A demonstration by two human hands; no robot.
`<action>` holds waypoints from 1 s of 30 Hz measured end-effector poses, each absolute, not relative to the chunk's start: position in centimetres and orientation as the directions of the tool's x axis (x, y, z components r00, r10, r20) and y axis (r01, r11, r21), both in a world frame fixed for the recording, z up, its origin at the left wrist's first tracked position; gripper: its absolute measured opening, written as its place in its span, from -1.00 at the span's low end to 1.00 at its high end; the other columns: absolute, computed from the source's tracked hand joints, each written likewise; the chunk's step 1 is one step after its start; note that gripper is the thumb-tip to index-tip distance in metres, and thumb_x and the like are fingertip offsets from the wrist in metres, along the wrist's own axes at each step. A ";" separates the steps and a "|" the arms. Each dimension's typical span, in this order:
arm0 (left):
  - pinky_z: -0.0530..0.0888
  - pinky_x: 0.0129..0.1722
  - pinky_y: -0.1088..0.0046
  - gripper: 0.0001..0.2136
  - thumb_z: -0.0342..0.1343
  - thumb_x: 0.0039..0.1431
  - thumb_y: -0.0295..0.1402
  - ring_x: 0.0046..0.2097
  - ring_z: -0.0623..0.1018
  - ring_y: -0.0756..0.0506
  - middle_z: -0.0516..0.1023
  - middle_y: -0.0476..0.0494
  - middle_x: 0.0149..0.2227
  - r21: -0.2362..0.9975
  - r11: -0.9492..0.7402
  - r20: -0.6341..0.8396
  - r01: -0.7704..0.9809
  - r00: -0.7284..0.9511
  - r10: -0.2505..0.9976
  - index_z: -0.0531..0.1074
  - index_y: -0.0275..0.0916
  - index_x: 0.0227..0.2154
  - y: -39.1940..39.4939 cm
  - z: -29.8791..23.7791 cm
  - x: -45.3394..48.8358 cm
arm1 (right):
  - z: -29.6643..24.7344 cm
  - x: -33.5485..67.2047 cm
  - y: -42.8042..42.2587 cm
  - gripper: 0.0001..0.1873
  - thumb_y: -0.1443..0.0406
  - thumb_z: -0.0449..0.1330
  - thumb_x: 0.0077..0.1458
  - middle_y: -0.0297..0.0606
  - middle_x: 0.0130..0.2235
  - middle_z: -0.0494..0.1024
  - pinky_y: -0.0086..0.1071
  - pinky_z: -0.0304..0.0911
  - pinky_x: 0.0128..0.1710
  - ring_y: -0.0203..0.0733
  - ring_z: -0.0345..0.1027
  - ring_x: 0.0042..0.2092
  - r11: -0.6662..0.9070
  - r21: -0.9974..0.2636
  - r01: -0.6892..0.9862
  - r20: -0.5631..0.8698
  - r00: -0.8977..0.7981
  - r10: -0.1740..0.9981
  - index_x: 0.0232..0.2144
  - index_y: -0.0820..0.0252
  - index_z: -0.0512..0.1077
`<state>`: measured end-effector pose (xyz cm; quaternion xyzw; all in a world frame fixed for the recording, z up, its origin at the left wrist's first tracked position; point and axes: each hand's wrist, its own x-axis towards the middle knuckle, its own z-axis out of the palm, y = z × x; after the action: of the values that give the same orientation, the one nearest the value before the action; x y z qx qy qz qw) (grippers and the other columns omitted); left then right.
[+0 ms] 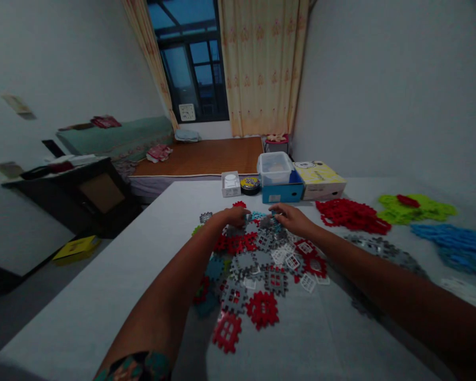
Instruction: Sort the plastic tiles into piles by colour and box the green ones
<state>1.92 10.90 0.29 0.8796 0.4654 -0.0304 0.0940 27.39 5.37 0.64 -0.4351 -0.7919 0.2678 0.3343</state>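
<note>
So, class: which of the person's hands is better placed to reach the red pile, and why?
Right, probably. The right hand lies just beside the red pile; the left hand sits farther off, across the mixed tiles.

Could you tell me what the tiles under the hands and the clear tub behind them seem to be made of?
Tiles: probably moulded plastic, matte; uniform colours, cut-out windows, toothed edges. Tub: likely translucent plastic; contents show dimly through its walls.

I am facing plain white walls (381, 95) sitting in weak light; a dark-framed glass window (194, 69) is showing deep blue between cream patterned fabric curtains (264, 63), a brown woven-mat bed (206, 156) is lying below it, and a dark wooden cabinet (99, 196) is standing at the left
</note>
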 end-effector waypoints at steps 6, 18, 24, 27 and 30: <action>0.46 -0.13 0.42 -0.60 0.25 -0.16 -0.44 -0.16 0.56 -0.16 0.61 -0.13 -0.16 0.199 -0.414 -0.111 0.889 0.440 0.891 0.55 -0.19 -0.15 11.8 0.5 0.5 | 2.1 24.9 8.5 -0.63 0.38 0.02 0.16 -0.17 -0.08 0.54 -0.37 0.26 -0.08 -0.18 0.41 -0.10 0.459 -0.495 0.738 0.236 -0.394 0.888 0.01 0.20 0.39; 0.50 -0.15 0.32 -0.68 0.14 0.05 -0.35 -0.21 0.58 -0.10 0.63 -0.19 -0.21 0.768 -0.311 0.098 0.560 0.378 0.921 0.52 -0.34 -0.12 7.1 2.3 -5.3 | 0.9 18.8 15.3 -0.55 0.28 0.44 -0.30 -0.17 -0.20 0.62 -0.41 0.33 -0.24 -0.07 0.48 -0.19 0.470 -0.292 0.833 -0.167 -0.528 0.833 -0.23 0.19 0.58; 0.48 -0.11 0.32 -0.66 0.18 0.06 -0.32 -0.19 0.56 -0.06 0.62 -0.18 -0.20 0.907 -0.226 0.117 0.354 0.304 0.945 0.51 -0.32 -0.09 2.8 2.1 -6.7 | 0.3 19.2 14.6 -0.70 0.28 0.39 -0.18 -0.16 -0.21 0.61 -0.40 0.31 -0.23 -0.07 0.47 -0.18 0.486 -0.260 0.835 -0.219 -0.541 0.812 -0.29 0.20 0.61; 0.49 -0.14 0.32 -0.68 0.13 0.09 -0.35 -0.23 0.56 -0.06 0.61 -0.15 -0.24 0.880 -0.215 0.070 0.423 0.334 0.940 0.51 -0.33 -0.09 1.5 0.9 -7.0 | 0.4 19.3 13.9 -0.75 0.28 0.39 -0.19 -0.21 -0.29 0.62 -0.40 0.32 -0.25 -0.09 0.46 -0.23 0.506 -0.265 0.821 -0.219 -0.562 0.798 -0.35 0.20 0.61; 0.48 -0.08 0.26 -0.71 0.07 0.11 -0.41 -0.16 0.55 -0.10 0.60 -0.16 -0.17 0.761 -0.282 0.131 0.584 0.287 0.949 0.52 -0.30 -0.11 0.4 0.3 -7.3 | 0.8 19.2 13.2 -0.69 0.29 0.42 -0.25 -0.22 -0.27 0.62 -0.40 0.32 -0.24 -0.10 0.46 -0.23 0.524 -0.268 0.808 -0.195 -0.578 0.792 -0.33 0.18 0.61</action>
<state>-7.26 0.44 0.31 0.7423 0.5161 0.2999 0.3044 19.19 13.15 0.75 -0.4586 -0.8726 0.1664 -0.0241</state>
